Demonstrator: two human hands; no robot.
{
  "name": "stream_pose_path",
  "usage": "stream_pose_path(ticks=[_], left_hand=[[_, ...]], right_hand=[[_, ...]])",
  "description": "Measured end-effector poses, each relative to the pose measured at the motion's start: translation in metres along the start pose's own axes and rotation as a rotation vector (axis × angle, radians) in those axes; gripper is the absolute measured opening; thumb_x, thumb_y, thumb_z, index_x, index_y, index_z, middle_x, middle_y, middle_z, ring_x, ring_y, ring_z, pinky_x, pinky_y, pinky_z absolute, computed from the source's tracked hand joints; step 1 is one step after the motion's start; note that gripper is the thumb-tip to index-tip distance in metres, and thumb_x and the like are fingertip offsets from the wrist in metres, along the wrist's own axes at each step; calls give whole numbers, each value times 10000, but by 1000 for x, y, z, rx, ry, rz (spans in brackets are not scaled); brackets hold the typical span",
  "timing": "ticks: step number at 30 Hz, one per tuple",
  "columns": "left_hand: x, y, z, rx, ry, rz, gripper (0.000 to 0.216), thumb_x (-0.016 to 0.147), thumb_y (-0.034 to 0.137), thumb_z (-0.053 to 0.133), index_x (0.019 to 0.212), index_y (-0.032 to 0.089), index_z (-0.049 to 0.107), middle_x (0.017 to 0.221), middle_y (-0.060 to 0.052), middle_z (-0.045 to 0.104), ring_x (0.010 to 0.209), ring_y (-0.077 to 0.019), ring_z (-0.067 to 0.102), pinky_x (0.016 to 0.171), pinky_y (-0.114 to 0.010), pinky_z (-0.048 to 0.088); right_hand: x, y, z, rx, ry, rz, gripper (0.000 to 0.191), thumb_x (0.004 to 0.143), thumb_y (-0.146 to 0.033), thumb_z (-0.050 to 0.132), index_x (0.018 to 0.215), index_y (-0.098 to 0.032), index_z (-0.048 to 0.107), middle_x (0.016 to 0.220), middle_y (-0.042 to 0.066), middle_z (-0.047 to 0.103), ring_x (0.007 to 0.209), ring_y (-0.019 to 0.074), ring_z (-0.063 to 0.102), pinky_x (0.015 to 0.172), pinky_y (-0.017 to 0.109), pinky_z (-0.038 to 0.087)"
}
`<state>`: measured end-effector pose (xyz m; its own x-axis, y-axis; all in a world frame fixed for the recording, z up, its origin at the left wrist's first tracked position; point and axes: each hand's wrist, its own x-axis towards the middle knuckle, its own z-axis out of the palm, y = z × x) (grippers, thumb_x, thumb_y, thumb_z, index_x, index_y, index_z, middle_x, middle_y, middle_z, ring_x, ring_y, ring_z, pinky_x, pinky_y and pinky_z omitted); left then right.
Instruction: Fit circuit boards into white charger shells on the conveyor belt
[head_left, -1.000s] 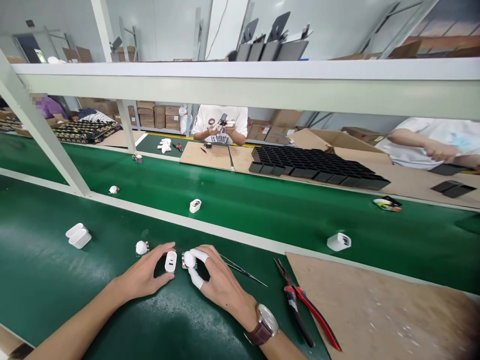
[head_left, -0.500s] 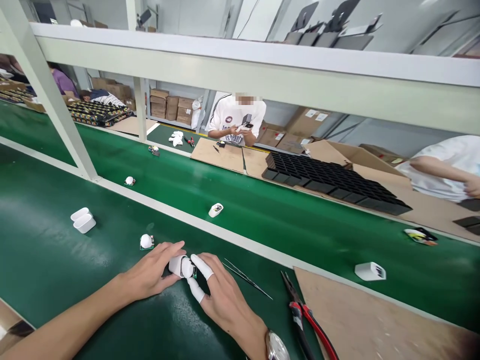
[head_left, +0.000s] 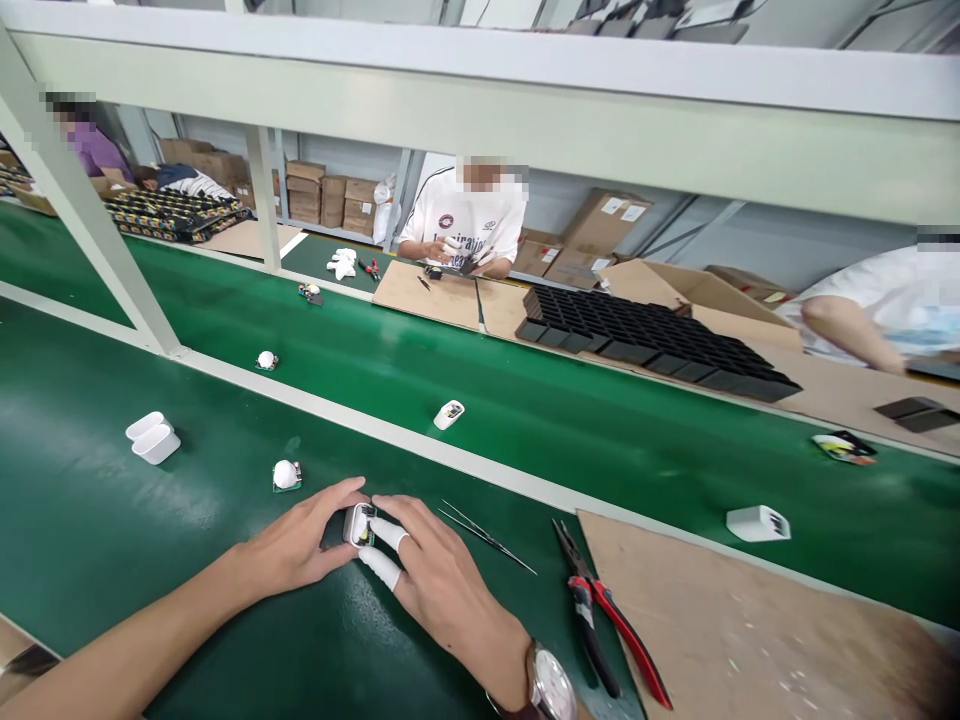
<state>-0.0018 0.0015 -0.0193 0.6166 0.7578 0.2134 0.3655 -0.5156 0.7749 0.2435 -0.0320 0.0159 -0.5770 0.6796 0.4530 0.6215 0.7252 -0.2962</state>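
Note:
My left hand is closed round a small white plastic housing, its opening turned to the right. In that opening sits a circuit board with a white dome, mostly inside. My right hand, with white finger cots on two fingers, grips the board's outer end. Left of my hands, another domed circuit board lies on the green bench. Tweezers and red-and-black long-nose pliers lie to the right of my right hand.
Two white housings stand at the left. Behind a pale rail, a green belt carries a white unit, a white housing and small boards. A brown board lies right. Across the belt, a co-worker sits near black trays.
The domed board has gone deeper into the housing, and my right hand has moved left with it. Parts on the belt have shifted right relative to the bench. The view has tilted slightly down.

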Motion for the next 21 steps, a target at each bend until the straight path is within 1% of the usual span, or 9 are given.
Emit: stream_pose_path(ticks=[3, 5, 8, 11, 13, 16, 19, 21], left_hand=[[0, -3, 3, -97, -16, -33, 817, 999, 240, 672, 1641, 356, 179, 1521, -90, 599, 1407, -272, 590, 1166, -495, 528], [1, -5, 4, -144, -16, -33, 813, 993, 244, 683, 1633, 352, 191, 1527, -96, 590, 1402, -272, 594, 1186, -504, 507], [2, -5, 5, -196, -20, -36, 819, 985, 217, 680, 1624, 352, 185, 1518, -100, 591, 1373, -261, 620, 1190, -497, 501], [4, -2, 5, -216, -52, -35, 871, 959, 170, 683, 1626, 353, 153, 1517, -106, 589, 1375, -262, 618, 1191, -497, 493], [5, -1, 6, -208, -66, -22, 908, 935, 135, 686, 1630, 346, 140, 1533, -116, 575, 1391, -267, 605, 1204, -506, 476], [6, 0, 6, -200, -70, -2, 943, 910, 88, 673, 1630, 339, 118, 1539, -120, 569, 1404, -261, 592, 1219, -518, 456], [6, 0, 6, -190, -80, -5, 959, 897, 69, 669, 1629, 340, 112, 1564, -126, 547, 1414, -267, 584, 1211, -536, 462], [7, 1, 6, -181, -89, -8, 981, 888, 74, 682, 1632, 344, 103, 1562, -124, 550, 1409, -272, 588, 1200, -547, 472]], right_hand=[[3, -1, 1, -20, -56, -20, 328, 976, -111, 610, 1299, -162, 595, 1372, 176, 632, 1237, 346, 607, 998, 552, 595], [6, -2, 2, -15, -64, -12, 307, 959, -111, 632, 1262, -162, 616, 1348, 166, 640, 1214, 340, 608, 986, 544, 589], [9, -1, 3, 49, -27, 4, 261, 982, -159, 646, 1241, -189, 627, 1265, 136, 657, 1162, 304, 608, 965, 503, 577], [9, 1, 6, 74, 3, 12, 198, 1018, -198, 606, 1213, -206, 640, 1187, 129, 649, 1080, 282, 606, 894, 471, 573], [7, 2, 10, 59, 10, -1, 165, 1023, -188, 584, 1171, -201, 655, 1181, 136, 639, 1064, 282, 603, 868, 460, 574], [5, 2, 14, 8, 17, -50, 125, 1022, -188, 587, 1117, -184, 668, 1194, 150, 637, 1099, 297, 600, 896, 466, 582], [8, 0, 10, -65, -46, -74, 116, 1013, -164, 573, 1054, -185, 679, 1207, 157, 642, 1127, 319, 600, 920, 502, 581], [11, 0, 3, 7, -87, -28, 108, 1014, -189, 585, 1066, -202, 679, 1205, 142, 645, 1107, 305, 616, 922, 503, 587]])
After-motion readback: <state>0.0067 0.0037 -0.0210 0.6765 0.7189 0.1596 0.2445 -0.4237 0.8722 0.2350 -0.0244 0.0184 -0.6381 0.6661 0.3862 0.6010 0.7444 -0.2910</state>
